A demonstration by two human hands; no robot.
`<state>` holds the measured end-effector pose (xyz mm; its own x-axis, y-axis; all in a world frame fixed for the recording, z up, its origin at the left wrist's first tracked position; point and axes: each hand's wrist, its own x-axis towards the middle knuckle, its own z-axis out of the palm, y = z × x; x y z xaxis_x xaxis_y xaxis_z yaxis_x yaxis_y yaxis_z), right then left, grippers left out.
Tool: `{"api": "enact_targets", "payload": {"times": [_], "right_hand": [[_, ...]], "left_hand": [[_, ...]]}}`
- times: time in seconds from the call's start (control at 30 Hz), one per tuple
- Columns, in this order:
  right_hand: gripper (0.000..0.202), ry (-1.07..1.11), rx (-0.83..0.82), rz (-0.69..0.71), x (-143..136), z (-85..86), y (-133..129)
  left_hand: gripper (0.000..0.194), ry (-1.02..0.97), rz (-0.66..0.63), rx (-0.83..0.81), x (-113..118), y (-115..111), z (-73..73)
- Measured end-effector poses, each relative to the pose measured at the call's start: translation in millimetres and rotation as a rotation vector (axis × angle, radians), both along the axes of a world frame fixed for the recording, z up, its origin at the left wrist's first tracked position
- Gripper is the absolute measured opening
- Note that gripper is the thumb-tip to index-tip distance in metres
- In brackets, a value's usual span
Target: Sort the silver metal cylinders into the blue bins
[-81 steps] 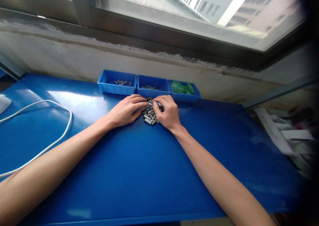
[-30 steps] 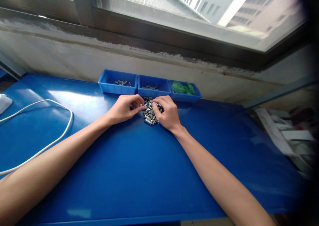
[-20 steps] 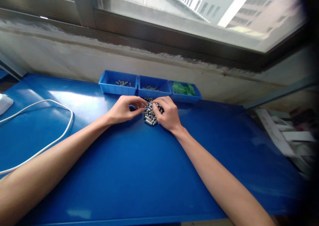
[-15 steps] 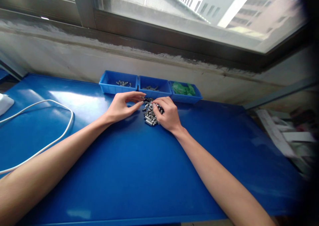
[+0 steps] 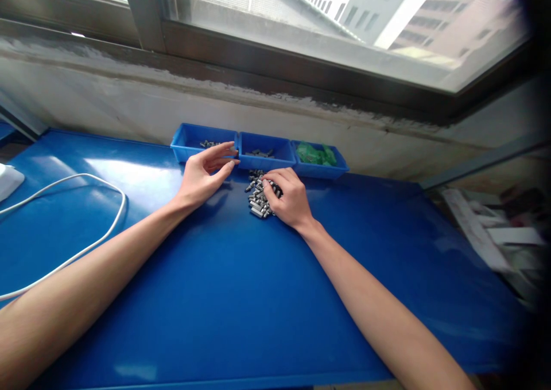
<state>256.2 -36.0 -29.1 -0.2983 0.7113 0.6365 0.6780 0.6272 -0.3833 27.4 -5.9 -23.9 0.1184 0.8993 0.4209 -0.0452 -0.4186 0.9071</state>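
Observation:
A pile of small metal parts [image 5: 258,198] lies on the blue table, in front of three blue bins. My right hand [image 5: 289,196] rests at the pile's right side, thumb and fingers pressed together on something I cannot make out. My left hand [image 5: 205,172] hovers before the left bin [image 5: 185,152], its fingers apart and reaching over the bin's front right corner, with no part visible between them. Small metal parts lie in the left bin and in the middle bin [image 5: 282,162]. Green plastic [image 5: 316,155] fills much of the right bin [image 5: 340,171].
A white cable [image 5: 123,203] curves over the table's left part, near my left forearm. At the left edge sits a white object [image 5: 9,180]. Behind the bins are a wall [image 5: 142,109] and a window frame. A metal bar [image 5: 477,158] stands at the right.
My left hand has moved left and slightly up, away from the pile toward the left bin. My right hand has hardly moved.

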Motion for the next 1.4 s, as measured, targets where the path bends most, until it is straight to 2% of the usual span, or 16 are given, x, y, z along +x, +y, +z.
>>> {"api": "enact_targets", "payload": {"times": [0.13, 0.23, 0.3, 0.4, 0.47, 0.7, 0.87, 1.07, 1.4], "right_hand": [[0.014, 0.005, -0.009, -0.001, -0.2, 0.1, -0.2], [0.015, 0.005, -0.016, -0.007, -0.1, 0.0, -0.2], [0.015, 0.007, -0.019, -0.011, 0.0, 0.0, -0.3], [0.015, 0.007, -0.020, -0.014, 0.5, 0.1, -0.7], [0.015, 0.001, -0.018, -0.017, 0.8, 0.3, -1.1], [0.014, -0.011, -0.025, -0.018, -0.1, 1.4, -1.2], [0.014, -0.005, -0.023, -0.013, -0.7, 1.9, -1.1], [0.016, -0.008, -0.023, -0.016, -0.3, 0.8, -0.1], [0.015, -0.011, -0.016, -0.009, -0.3, 1.1, -0.7]], "left_hand": [[0.075, -0.029, 0.030, -0.003, -2.2, 4.0, -3.0], [0.075, 0.015, 0.006, 0.023, -1.5, 2.7, -2.9], [0.064, 0.085, -0.004, 0.067, 0.5, -0.8, -1.2], [0.032, 0.255, 0.012, 0.198, 4.1, -6.3, 2.0], [0.019, 0.392, 0.002, 0.295, 5.8, -8.4, 2.8], [0.019, 0.689, -0.120, 0.486, 6.0, -7.6, -5.6], [0.018, 0.789, -0.123, 0.458, 4.7, -6.9, -7.0], [0.011, 0.806, -0.098, 0.425, 4.2, -5.6, -6.7], [0.027, 0.827, -0.082, 0.460, 4.7, -1.3, -16.4]]}}
